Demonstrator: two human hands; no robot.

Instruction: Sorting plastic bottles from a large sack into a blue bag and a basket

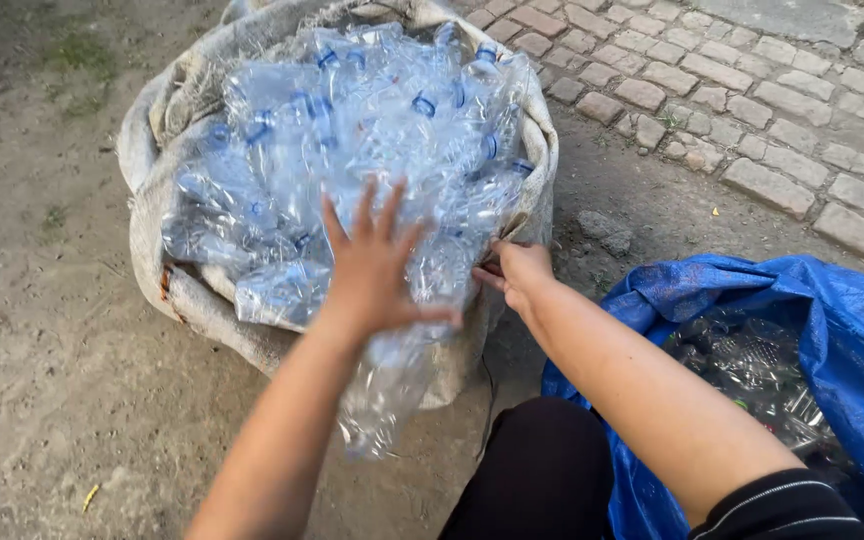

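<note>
A big grey woven sack lies open on the ground, heaped with clear crushed plastic bottles with blue caps and rings. My left hand rests flat on the bottles near the sack's front, fingers spread, gripping nothing. A crushed bottle hangs over the sack's front edge just below that hand. My right hand pinches the sack's rim on its right side, fingers closed on the fabric.
A blue woven bag at the right holds more crushed bottles. Bare dirt ground lies to the left and front. Cobblestone paving runs along the upper right. My dark-clothed knee is at the bottom.
</note>
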